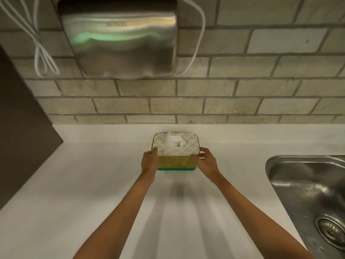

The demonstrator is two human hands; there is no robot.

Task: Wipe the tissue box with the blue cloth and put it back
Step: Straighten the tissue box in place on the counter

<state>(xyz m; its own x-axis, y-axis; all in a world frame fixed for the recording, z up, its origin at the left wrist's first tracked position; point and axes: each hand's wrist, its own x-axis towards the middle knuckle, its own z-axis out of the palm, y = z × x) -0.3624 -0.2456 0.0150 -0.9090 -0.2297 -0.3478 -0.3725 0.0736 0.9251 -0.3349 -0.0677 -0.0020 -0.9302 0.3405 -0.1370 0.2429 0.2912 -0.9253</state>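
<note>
The box [176, 149] sits on the counter [74, 184], near the tiled wall [242, 90] and to the left of the sink [308, 184]. A tissue [175, 141] stands out of the slot in its quilted white lid. Its long axis runs left to right across the view, so the two short ends face the two hands.

The left hand [148, 161] is clasped on the left end, fingers on the side wall and thumb near the lid corner. The right hand [206, 162] is clasped on the right end in the same way, thumb at the front corner and fingers wrapped behind. Both arms reach equally far; neither hand is nearer. The box lies between the palms, ahead of the wrists.

Whether the base rests on the counter or is raised a little cannot be told.

No blue cloth is in view. Judging by that, this is either the pick-up before wiping or the set-down after it; the frame does not settle which. Either way, the move depends on both hands pressing inward along the long axis and travelling together, which keeps the box level.
</note>
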